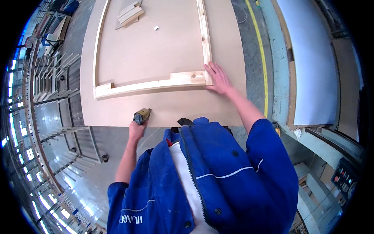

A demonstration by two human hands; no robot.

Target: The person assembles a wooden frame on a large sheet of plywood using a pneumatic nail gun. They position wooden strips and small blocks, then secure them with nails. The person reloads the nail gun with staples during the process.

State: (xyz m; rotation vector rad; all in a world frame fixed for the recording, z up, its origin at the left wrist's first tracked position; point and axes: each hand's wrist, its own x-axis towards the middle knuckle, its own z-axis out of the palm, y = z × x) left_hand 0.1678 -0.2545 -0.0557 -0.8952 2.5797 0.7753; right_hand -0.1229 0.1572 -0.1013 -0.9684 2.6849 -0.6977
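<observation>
A pale wooden frame (152, 85) lies on a large beige board. My right hand (220, 80) rests at the frame's near right corner, fingers spread over the outer side of the right rail (204, 35) and the thumb by its end. A short wood block (187, 77) sits inside that corner against the near rail, and a smaller block (106, 86) is at the left corner. My left hand (137, 129) is closed around what looks like a nail gun (142, 115), yellowish-brown with a dark end, over the board's near edge. The hand partly hides its handle.
On the beige board (171, 109), several wood offcuts (130, 15) and a small white piece (156, 27) lie inside the frame. Metal racks (66, 93) stand on the left. Beyond a yellow floor line (261, 50), a machine bed with a white panel (315, 66) stands right, with a control box (344, 179).
</observation>
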